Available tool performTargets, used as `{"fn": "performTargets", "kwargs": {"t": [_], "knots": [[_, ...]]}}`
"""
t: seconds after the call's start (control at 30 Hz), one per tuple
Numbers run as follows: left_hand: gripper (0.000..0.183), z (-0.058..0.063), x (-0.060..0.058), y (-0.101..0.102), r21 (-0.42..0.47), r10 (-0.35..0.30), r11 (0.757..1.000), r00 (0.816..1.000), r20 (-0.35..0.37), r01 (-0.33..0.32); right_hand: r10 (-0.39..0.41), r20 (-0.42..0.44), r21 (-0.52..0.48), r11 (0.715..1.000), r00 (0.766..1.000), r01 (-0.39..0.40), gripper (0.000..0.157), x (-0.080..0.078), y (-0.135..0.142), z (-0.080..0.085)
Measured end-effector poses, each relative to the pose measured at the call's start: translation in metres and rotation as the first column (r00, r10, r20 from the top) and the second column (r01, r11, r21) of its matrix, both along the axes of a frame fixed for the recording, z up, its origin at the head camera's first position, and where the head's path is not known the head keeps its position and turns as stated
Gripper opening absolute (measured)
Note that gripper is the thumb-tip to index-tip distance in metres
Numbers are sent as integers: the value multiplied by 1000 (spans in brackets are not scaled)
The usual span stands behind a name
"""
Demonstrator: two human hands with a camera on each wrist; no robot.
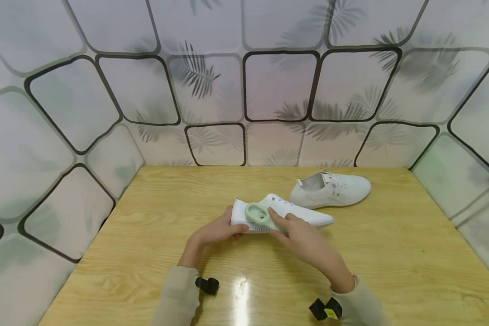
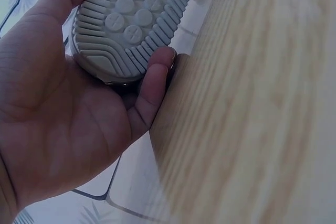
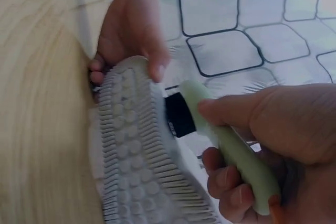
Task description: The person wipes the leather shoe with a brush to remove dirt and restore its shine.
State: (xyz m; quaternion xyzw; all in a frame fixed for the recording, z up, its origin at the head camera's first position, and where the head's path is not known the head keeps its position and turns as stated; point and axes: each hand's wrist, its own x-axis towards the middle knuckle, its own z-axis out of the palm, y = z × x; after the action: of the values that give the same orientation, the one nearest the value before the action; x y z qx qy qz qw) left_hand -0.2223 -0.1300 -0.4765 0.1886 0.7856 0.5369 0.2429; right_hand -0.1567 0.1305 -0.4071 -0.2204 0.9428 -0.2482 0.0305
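Note:
A white shoe [image 1: 283,208] lies tipped on its side, its ridged, studded sole [image 3: 134,145] turned toward me. My left hand [image 1: 218,227] grips it by the heel, thumb on one edge and fingers round the other; the left wrist view shows the heel end of the sole [image 2: 134,19] in that grasp. In my right hand [image 1: 303,235] is a pale green brush [image 3: 231,150], its handle held between thumb and curled fingers. The brush's dark bristles [image 3: 180,115] meet the shoe's side just above the sole edge.
Behind the held shoe stands a second white shoe [image 1: 342,190], upright, toe to the right. Both are on a wooden table [image 1: 146,271]. A patterned curtain or covering [image 1: 277,86] rises behind the table and at both sides.

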Motion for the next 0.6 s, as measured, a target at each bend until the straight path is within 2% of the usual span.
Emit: {"fn": "performTargets", "kwargs": {"t": [0.1, 0.23, 0.33, 0.47, 0.6], "knots": [[54, 1, 0, 0, -4, -1, 1000, 1000, -6, 1, -14, -10, -19, 1000, 1000, 14, 56, 1, 4, 1], [57, 1, 1, 0, -19, 12, 1000, 1000, 10, -11, -70, -50, -1, 998, 996, 70, 58, -2, 5, -2], [58, 1, 1, 0, -17, 17, 1000, 1000, 9, -17, -58, -63, 18, 998, 996, 59, 59, -3, -2, -6], [57, 1, 1, 0, -8, 16, 1000, 1000, 0, -16, -28, -62, 4, 1000, 998, 29, 57, 0, -4, -3], [57, 1, 2, -1, -8, 29, 1000, 999, 18, -29, -67, -63, 12, 998, 996, 68, 57, 2, 0, 1]]}}
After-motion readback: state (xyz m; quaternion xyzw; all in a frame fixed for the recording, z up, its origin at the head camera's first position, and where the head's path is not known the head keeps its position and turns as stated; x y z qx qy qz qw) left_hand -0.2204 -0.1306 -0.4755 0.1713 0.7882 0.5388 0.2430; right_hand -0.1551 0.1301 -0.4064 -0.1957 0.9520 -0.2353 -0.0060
